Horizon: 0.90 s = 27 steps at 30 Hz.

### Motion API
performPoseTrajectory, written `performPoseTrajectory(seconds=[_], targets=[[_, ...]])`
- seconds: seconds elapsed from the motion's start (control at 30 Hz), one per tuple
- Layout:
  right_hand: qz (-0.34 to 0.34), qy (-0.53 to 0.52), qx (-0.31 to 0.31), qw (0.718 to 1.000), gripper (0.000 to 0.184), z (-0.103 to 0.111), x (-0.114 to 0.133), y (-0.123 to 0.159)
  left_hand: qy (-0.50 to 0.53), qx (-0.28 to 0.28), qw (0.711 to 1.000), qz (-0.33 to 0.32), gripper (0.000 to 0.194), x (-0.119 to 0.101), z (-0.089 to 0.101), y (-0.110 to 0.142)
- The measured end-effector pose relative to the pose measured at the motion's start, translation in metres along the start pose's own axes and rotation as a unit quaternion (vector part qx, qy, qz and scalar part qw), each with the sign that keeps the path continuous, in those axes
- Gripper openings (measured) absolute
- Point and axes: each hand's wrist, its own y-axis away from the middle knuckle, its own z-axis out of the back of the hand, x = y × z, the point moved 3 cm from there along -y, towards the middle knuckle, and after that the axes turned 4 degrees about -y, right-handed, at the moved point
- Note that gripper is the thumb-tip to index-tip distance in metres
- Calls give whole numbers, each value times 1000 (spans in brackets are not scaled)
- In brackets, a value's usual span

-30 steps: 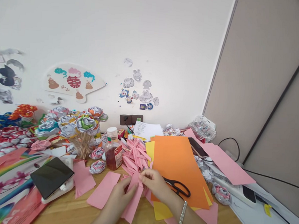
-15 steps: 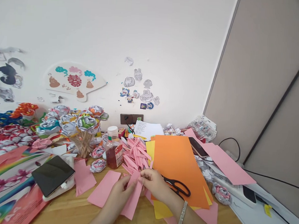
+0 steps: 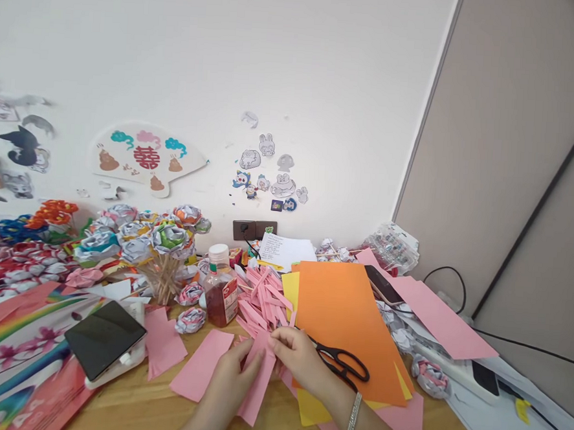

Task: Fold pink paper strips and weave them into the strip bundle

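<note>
Between my two hands is a pink paper strip point(image 3: 258, 395), its near end hanging toward the table edge. My left hand point(image 3: 232, 375) is closed on its left side, the thumb lying on top. At the strip's upper right edge, my right hand point(image 3: 292, 353) pinches the paper between thumb and fingertips. Just beyond them lies a heap of folded pink paper pieces point(image 3: 265, 298). A flat pink paper sheet point(image 3: 203, 363) rests left of my left hand. Black-handled scissors point(image 3: 343, 364) lie right of my right hand, their blades partly hidden by it.
Orange paper point(image 3: 339, 315) over yellow sheets lies to the right. A bottle of reddish liquid point(image 3: 221, 295) stands behind my left hand. Paper roses on sticks point(image 3: 163, 246) stand at the back left. A dark tablet point(image 3: 105, 340) and a phone point(image 3: 382, 286) flank the work area.
The view has shifted slightly, so everything sits a little further right and lower. Both hands keep their hold on the pink strip, with barely any finger movement.
</note>
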Motion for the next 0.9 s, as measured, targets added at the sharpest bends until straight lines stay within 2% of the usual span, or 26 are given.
performPoseTrajectory(seconds=[0.13, 0.23, 0.3, 0.37, 0.4, 0.53, 0.77, 0.9], targets=[[-21, -38, 27, 999, 21, -3, -4, -1, 54, -3, 998, 14, 28, -3, 3, 0], [-8, 0, 10, 1000, 18, 0, -2, 0, 142, 22, 987, 65, 34, -1, 3, -2], [1, 35, -5, 999, 17, 2, 0, 1, 226, 72, 963, 127, 43, 2, -2, -3], [13, 64, -14, 998, 18, 3, 4, 1, 300, 129, 927, 186, 51, 6, -7, -4], [22, 78, -15, 997, 19, 3, 6, 2, 322, 140, 915, 201, 52, 8, -8, -4], [47, 101, -10, 994, 21, 2, 11, 3, 369, 139, 901, 181, 40, 8, -9, -4], [16, 47, -27, 998, 20, 5, -1, -2, 326, 148, 924, 137, 34, -3, -4, -3], [15, 43, -33, 998, 18, 7, -6, -4, 339, 145, 918, 148, 34, -4, -2, -2]])
